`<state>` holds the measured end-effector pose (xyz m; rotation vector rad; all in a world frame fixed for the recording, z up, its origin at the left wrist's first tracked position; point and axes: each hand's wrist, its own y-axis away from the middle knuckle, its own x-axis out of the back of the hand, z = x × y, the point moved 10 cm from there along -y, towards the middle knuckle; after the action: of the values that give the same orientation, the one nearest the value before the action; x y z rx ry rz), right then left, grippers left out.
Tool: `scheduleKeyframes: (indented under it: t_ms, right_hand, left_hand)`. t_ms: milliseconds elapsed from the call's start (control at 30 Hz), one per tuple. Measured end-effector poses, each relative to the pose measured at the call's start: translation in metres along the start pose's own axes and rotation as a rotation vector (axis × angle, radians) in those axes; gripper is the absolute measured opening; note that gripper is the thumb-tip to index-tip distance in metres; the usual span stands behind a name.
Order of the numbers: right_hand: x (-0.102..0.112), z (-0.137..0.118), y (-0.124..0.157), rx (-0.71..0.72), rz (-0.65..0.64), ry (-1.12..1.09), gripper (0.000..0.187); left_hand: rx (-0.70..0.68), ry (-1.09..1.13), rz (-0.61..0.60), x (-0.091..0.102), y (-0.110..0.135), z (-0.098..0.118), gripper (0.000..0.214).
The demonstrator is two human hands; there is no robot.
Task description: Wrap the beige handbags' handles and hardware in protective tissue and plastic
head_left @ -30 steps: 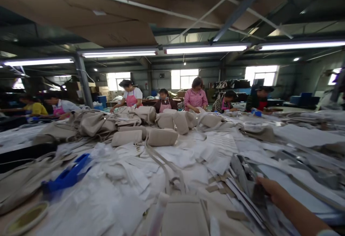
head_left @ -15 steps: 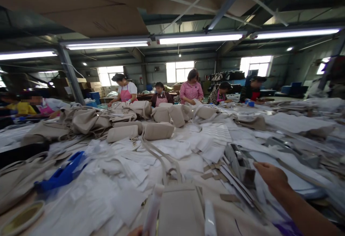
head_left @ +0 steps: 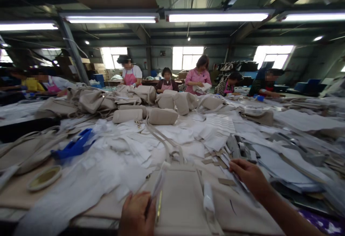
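Note:
A beige handbag [head_left: 181, 196] lies in front of me at the table's near edge, its strap running away from me. White wrapping [head_left: 159, 182] runs along its left side, and a wrapped white piece [head_left: 208, 198] sits at its right. My left hand [head_left: 138, 212] is closed at the bag's left edge, beside a gold zip [head_left: 159, 207]. Right of the bag, my right hand [head_left: 249, 176] pinches with thumb and forefinger, just before a grey tape dispenser [head_left: 238, 146]. What lies in that pinch is too small to make out.
Beige bags [head_left: 163, 116] are heaped farther back. White wrapping sheets [head_left: 115, 157] cover much of the table. At left are a blue tape dispenser [head_left: 72, 146] and a tape roll [head_left: 44, 178]; white sheets [head_left: 280, 169] are stacked at right. Several people work across the table.
My right hand has moved left, away from the dispenser's front and toward the bag. More of my left hand shows at the bag's side. The view has tilted down.

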<state>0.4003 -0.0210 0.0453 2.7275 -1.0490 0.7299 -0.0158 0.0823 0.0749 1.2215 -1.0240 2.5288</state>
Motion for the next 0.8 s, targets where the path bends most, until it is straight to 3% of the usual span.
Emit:
scheduleKeyframes:
  t_ms: [100,167,233,300,433,667,800]
  right_hand:
    - [-0.092,-0.089,0.049,0.154,-0.317,-0.173,0.033]
    - [-0.147,-0.134,0.086,0.194,-0.486,-0.227,0.03]
    - [-0.191,-0.163,0.116,0.203,-0.613,-0.258,0.027]
    - [-0.219,-0.175,0.13,0.201,-0.654,-0.252,0.025]
    - [-0.239,-0.163,0.125,0.166,-0.561,-0.108,0.025]
    - [-0.24,-0.148,0.119,0.125,-0.508,0.041,0.03]
    - [-0.243,-0.149,0.12,0.113,-0.501,0.051,0.03]
  left_hand:
    - [0.032,-0.06,-0.067,0.007,-0.004,0.017,0.025]
    - [0.068,-0.091,-0.093,0.011,-0.006,0.023,0.021]
    - [0.08,-0.101,-0.112,0.013,-0.007,0.027,0.02]
    - [0.073,-0.095,-0.114,0.014,-0.006,0.029,0.02]
    - [0.025,-0.092,-0.079,0.018,-0.002,0.034,0.022]
    - [0.029,-0.06,0.05,0.019,0.004,0.024,0.013]
    - [-0.025,-0.047,0.141,0.026,0.009,0.024,0.025]
